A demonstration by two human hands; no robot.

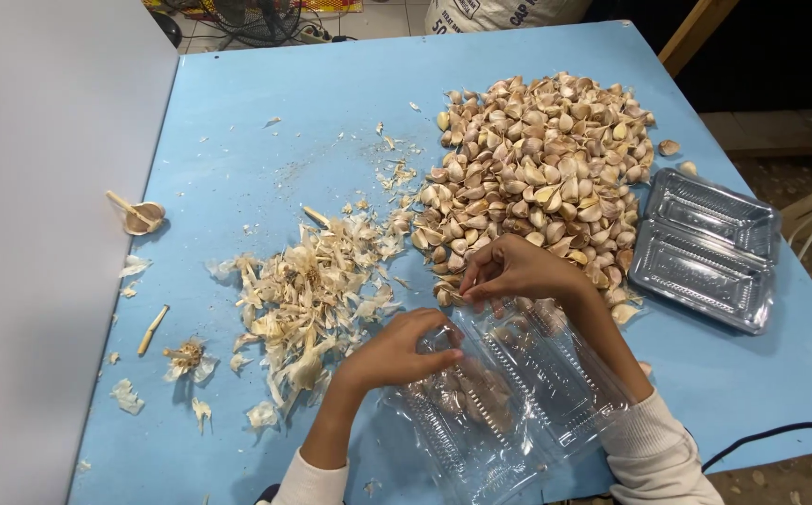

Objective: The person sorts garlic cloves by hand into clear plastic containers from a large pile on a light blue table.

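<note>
- The bench point(265, 103) has a light blue top and carries everything here; a grey wall runs along its left side.
- A big heap of garlic cloves point(541, 168), still in their skins, lies on the far right half of the bench.
- A pile of peeled-off skins point(308, 299) lies left of the heap, with loose flakes and a few dry stems scattered out toward the left edge.
- An open clear plastic box point(509, 393) sits at the near edge, just under both hands, lid folded out flat; some cloves lie in its left half.
- A stack of clear plastic boxes point(705, 248) rests on the right side of the bench, just beside the heap.
- The right hand point(513, 271) is at the near edge of the heap, above the open box, fingertips pressed together and pinching a clove.
- The left hand point(396, 351) is curled over the left half of the open box, fingers bent and touching the plastic; whether it holds anything I cannot tell.
</note>
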